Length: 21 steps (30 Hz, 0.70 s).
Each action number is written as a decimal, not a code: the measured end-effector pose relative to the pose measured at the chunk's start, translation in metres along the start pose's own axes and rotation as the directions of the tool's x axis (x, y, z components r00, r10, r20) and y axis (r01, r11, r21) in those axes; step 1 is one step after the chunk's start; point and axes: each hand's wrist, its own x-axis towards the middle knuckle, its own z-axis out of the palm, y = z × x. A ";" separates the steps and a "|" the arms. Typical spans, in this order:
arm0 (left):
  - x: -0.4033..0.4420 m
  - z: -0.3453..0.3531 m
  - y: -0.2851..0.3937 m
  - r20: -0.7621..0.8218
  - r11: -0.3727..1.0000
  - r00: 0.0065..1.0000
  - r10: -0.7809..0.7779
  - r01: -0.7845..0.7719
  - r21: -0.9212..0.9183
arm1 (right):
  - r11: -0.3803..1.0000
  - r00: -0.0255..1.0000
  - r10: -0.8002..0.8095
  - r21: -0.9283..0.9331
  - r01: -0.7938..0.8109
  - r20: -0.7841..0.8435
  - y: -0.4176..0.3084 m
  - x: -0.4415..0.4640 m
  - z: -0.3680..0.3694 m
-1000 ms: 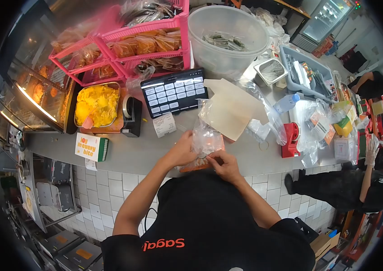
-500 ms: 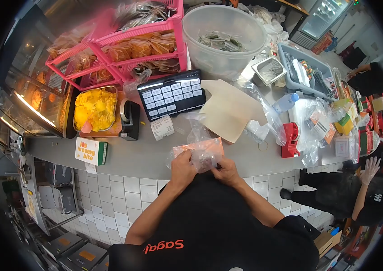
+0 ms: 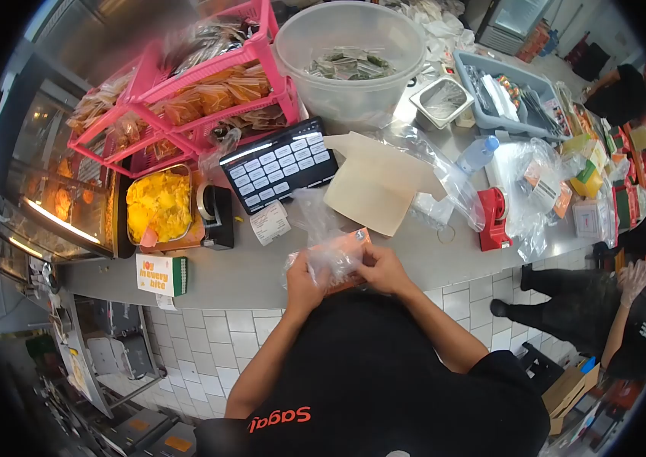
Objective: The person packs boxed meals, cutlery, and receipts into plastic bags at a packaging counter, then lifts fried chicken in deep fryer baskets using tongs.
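Observation:
At the counter's front edge, my left hand (image 3: 305,283) pinches the left side of a crumpled clear plastic bag (image 3: 325,257). My right hand (image 3: 381,269) has its fingers closed on the bag's right side. Under the plastic lies an orange printed packet (image 3: 353,242), partly hidden by the bag and my fingers. Just behind are an opened beige carton (image 3: 372,186), a paper receipt (image 3: 270,222) and a tablet (image 3: 280,165) showing rows of white buttons.
Left are pink baskets (image 3: 220,74), a tray of yellow food (image 3: 159,206), a black tape dispenser (image 3: 218,217) and a small box (image 3: 160,275). Right stand a red dispenser (image 3: 495,221), a bottle (image 3: 478,154) and a blue-grey bin (image 3: 502,95). A gloved co-worker's hand (image 3: 634,283) shows far right.
The bag's upper part has sunk over the orange packet, and both hands have shifted a little. The camera view has tilted. The co-worker's gloved hand has changed pose.

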 end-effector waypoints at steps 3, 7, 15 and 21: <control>0.008 0.002 -0.001 -0.027 0.982 0.995 -0.100 0.094 -0.163 | 0.987 0.998 0.026 0.159 -0.016 -0.057 -0.001 0.009 0.006; 0.014 -0.002 0.009 0.012 0.945 0.967 -0.255 0.252 -0.207 | 0.974 0.984 0.063 0.223 -0.025 -0.166 -0.015 0.013 0.022; 0.017 -0.006 0.008 0.086 0.919 0.954 -0.286 0.299 -0.258 | 0.999 0.987 -0.032 0.000 0.032 -0.158 0.005 0.011 0.024; 0.013 -0.008 0.002 0.060 0.968 0.969 -0.238 0.242 -0.072 | 0.992 0.998 -0.036 -0.119 0.042 0.053 -0.011 0.016 0.015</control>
